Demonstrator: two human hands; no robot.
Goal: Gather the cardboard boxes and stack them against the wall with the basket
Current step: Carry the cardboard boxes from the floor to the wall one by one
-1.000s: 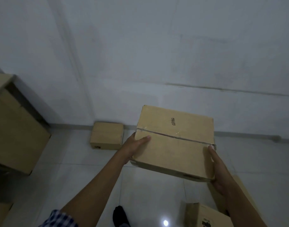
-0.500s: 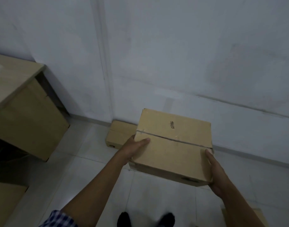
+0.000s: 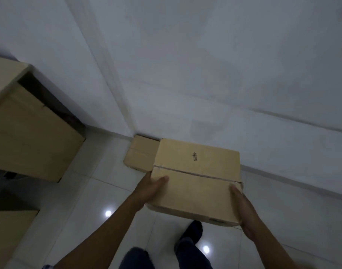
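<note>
I carry a taped cardboard box [image 3: 197,177] with a small black mark on its top, held in the air in front of me. My left hand [image 3: 150,188] grips its left side and my right hand [image 3: 244,210] presses its right side. A smaller cardboard box [image 3: 141,154] lies on the floor against the white wall [image 3: 205,74], partly hidden behind the carried box. No basket is in view.
A light wooden desk or cabinet [image 3: 26,129] stands at the left against the wall, with another wooden surface [image 3: 9,233] at the lower left. My feet [image 3: 191,232] are on the glossy white tiles [image 3: 100,195] below the box.
I have stepped closer to the wall with the box. The small floor box is now nearer and partly covered by the carried box. The boxes at the lower right have left the view.
</note>
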